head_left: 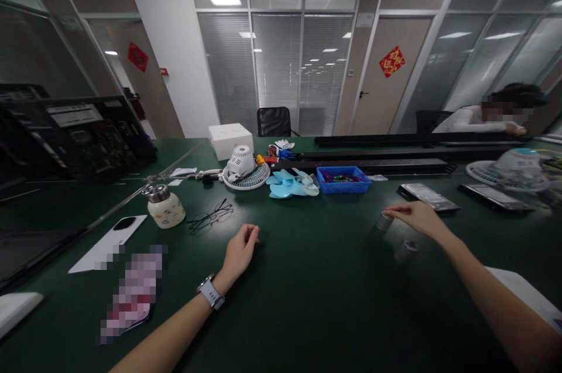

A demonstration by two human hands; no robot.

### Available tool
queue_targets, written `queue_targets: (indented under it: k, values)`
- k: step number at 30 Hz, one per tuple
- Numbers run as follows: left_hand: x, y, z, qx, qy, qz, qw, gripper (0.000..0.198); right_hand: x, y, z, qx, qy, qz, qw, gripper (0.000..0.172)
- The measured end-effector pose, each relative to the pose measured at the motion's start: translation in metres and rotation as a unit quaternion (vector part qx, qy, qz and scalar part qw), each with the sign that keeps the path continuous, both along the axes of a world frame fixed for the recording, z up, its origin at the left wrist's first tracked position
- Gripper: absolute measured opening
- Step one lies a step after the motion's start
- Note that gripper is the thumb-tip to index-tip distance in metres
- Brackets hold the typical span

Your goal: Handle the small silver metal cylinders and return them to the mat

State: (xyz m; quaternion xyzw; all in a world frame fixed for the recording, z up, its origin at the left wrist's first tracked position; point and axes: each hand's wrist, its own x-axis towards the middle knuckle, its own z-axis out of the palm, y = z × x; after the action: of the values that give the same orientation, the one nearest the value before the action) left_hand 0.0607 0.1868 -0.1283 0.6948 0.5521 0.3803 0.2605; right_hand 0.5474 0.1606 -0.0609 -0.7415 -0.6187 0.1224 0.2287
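My right hand (415, 218) reaches over the table and pinches the top of a small grey metal cylinder (384, 222) between thumb and fingertips. This cylinder stands upright on the table or just above it; I cannot tell which. A second grey cylinder (407, 250), slightly larger in view, stands nearer to me, below that hand. My left hand (240, 249), with a watch (211, 293) on the wrist, rests on the table with its fingers curled in, and nothing shows between them. Black-framed glasses (211, 216) lie just beyond it to the left.
The green table (316, 279) carries a blue tray (343, 187) of wires, light-blue fan blades (292, 183), a white fan part (241, 165), a cream bottle (165, 207), a white phone (109, 242) and hard drives (428, 196). Another person (478, 115) sits at the far right.
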Motion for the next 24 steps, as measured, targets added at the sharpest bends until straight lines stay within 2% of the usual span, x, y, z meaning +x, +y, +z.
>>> queue_targets:
  k: [5, 9, 12, 14, 15, 19, 22, 24]
  values:
    - [-0.001, 0.0, -0.001, -0.007, 0.005, 0.001, 1.0, 0.035, 0.001, -0.005, -0.005, 0.034, 0.008, 0.006, 0.999, 0.044]
    - [-0.001, 0.001, -0.002, -0.009, 0.004, -0.004, 1.0, 0.035, 0.004, -0.036, -0.013, 0.081, 0.121, -0.034, 0.989, 0.061]
    - [0.001, 0.002, -0.002, -0.003, 0.004, -0.011, 1.0, 0.034, 0.004, -0.064, -0.027, 0.028, 0.196, 0.041, 0.979, 0.078]
    - [0.001, 0.002, -0.003, -0.004, 0.006, -0.014, 1.0, 0.034, 0.0, -0.077, -0.036, -0.022, 0.175, 0.08, 0.981, 0.077]
    - [0.0, 0.002, -0.004, -0.004, 0.006, -0.015, 1.0, 0.033, -0.004, -0.081, -0.039, -0.034, 0.154, 0.077, 0.984, 0.072]
    - [0.0, 0.002, -0.004, 0.014, -0.016, -0.016, 1.0, 0.031, -0.04, -0.075, -0.041, -0.016, 0.116, 0.042, 0.992, 0.053]
    - [0.013, -0.002, 0.001, 0.057, -0.02, -0.034, 0.998, 0.03, -0.094, -0.05, -0.038, 0.025, 0.147, 0.103, 0.983, 0.05]
    - [0.029, -0.006, 0.008, 0.092, -0.015, -0.073, 0.993, 0.029, -0.138, -0.028, -0.04, 0.06, 0.176, 0.158, 0.97, 0.049]
